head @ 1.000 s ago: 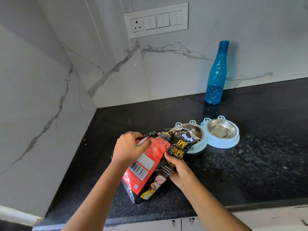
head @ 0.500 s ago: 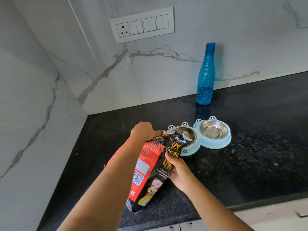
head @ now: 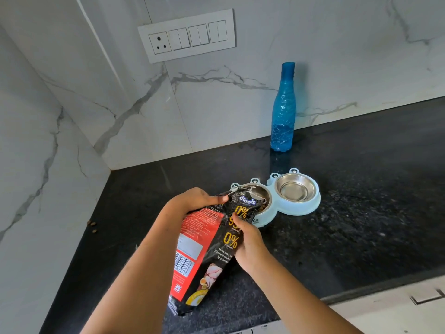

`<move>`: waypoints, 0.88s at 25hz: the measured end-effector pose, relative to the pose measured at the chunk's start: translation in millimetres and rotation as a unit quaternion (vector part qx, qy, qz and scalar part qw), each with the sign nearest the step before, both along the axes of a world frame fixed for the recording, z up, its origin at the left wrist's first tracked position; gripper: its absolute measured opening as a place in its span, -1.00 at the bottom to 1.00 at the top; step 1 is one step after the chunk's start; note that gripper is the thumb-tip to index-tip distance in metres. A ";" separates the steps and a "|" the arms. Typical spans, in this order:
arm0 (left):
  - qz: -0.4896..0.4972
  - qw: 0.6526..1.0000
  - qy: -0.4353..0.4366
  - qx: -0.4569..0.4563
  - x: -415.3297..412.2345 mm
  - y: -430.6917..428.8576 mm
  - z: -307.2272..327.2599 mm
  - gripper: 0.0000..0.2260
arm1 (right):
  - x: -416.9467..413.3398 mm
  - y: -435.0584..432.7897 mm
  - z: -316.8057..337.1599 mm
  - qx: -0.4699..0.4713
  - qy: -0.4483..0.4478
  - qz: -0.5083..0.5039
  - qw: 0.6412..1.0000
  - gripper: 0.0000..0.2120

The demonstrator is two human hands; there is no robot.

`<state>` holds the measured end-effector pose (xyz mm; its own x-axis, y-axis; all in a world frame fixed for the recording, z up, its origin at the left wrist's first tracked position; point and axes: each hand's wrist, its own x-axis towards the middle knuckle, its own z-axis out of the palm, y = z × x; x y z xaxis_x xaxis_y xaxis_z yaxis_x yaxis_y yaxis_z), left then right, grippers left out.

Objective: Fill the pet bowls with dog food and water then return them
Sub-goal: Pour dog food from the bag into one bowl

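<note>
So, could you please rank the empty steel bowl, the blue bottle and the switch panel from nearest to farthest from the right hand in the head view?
From the right hand, which grips the food bag:
1. Empty steel bowl, just beyond it, to the right.
2. Blue bottle, farther back, against the wall.
3. Switch panel, up on the wall, to the left.

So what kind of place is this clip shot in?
Most likely a home kitchen: a dark stone countertop against a marble-look backsplash, a wall switch panel, and cabinet fronts below the counter edge.

We see bright, even daylight, soft glare on the black counter [head: 361, 213], wide-angle bending at edges, slight softness throughout.
</note>
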<state>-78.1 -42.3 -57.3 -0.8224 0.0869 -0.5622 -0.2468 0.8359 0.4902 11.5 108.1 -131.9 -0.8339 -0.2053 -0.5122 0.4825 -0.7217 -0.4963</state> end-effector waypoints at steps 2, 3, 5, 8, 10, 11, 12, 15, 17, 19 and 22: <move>0.002 1.000 -0.006 0.014 0.6 0.2 0.6 -0.49 | -4.7 -0.4 0.9 0.023 -0.005 -0.011 1.000 -0.66; 0.001 1.000 -0.005 0.018 0.9 0.4 0.5 -0.50 | -5.1 -0.2 0.3 0.029 -0.001 -0.014 0.999 -0.66; -0.004 1.000 -0.003 0.025 1.7 -0.2 -0.6 -0.59 | -3.1 -0.5 0.8 0.034 0.002 -0.019 0.999 -0.65; -0.018 0.999 0.002 0.032 2.5 -0.2 -1.1 -0.71 | -1.8 -0.5 1.6 0.036 0.006 -0.020 0.999 -0.63; -0.016 0.998 0.003 0.053 2.4 -3.2 -1.4 -0.74 | -4.0 -1.8 1.5 0.042 -0.005 -0.019 0.999 -0.60; -0.012 0.998 -0.003 0.067 2.5 -5.5 -2.1 -0.75 | -5.2 -2.8 0.5 0.045 -0.015 -0.018 0.999 -0.58; -0.011 0.997 -0.014 0.080 2.7 -6.8 -2.5 -0.75 | -6.7 -4.2 -0.9 0.049 -0.029 -0.017 0.998 -0.56; -0.012 0.995 -0.034 0.098 2.0 -6.7 -5.8 -0.77 | -11.3 -9.4 -1.6 0.061 -0.071 -0.006 0.996 -0.50; -0.018 0.995 -0.037 0.092 1.0 -2.7 -6.7 -0.78 | -13.2 -11.0 -0.9 0.069 -0.081 -0.002 0.994 -0.47; -0.028 0.996 -0.042 0.074 0.0 0.9 -7.6 -0.70 | -15.0 -10.8 -1.2 0.082 -0.079 -0.001 0.993 -0.48; -0.038 0.997 -0.041 0.056 -2.0 3.5 -8.8 -0.60 | -15.4 -7.8 0.0 0.105 -0.076 0.003 0.992 -0.51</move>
